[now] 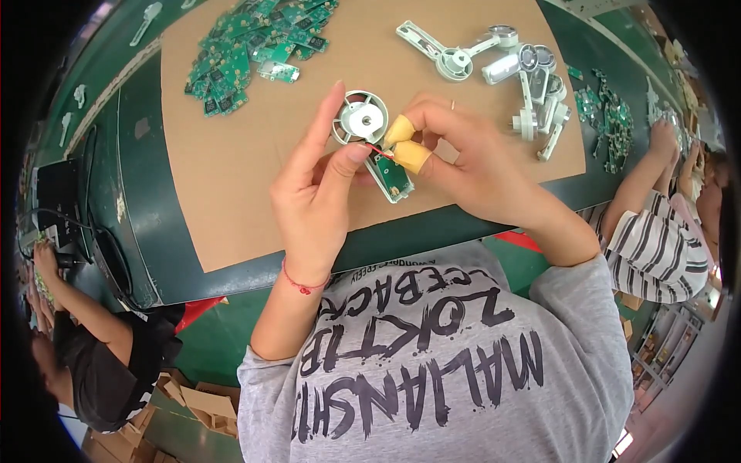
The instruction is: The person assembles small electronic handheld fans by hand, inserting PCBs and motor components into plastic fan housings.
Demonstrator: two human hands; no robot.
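My left hand (312, 193) grips a white plastic housing (364, 119), which has a round spoked head and a narrow handle like a small handheld fan's. Its head points away from me. In the handle lies a green circuit board (395, 181), partly covered by fingers. A short red wire (378, 150) runs between my left thumb and the fingertips of my right hand (475, 150). Those right fingers are pinched together at the wire's end, wearing yellow finger cots (411, 156) on the thumb and index finger. What else sits between them is hidden.
Brown cardboard (239, 177) covers the dark green table. A heap of green circuit boards (255, 46) lies at the far left. Several white housings (532, 85) are grouped at the far right, beside more boards (614, 116). Co-workers sit on both sides.
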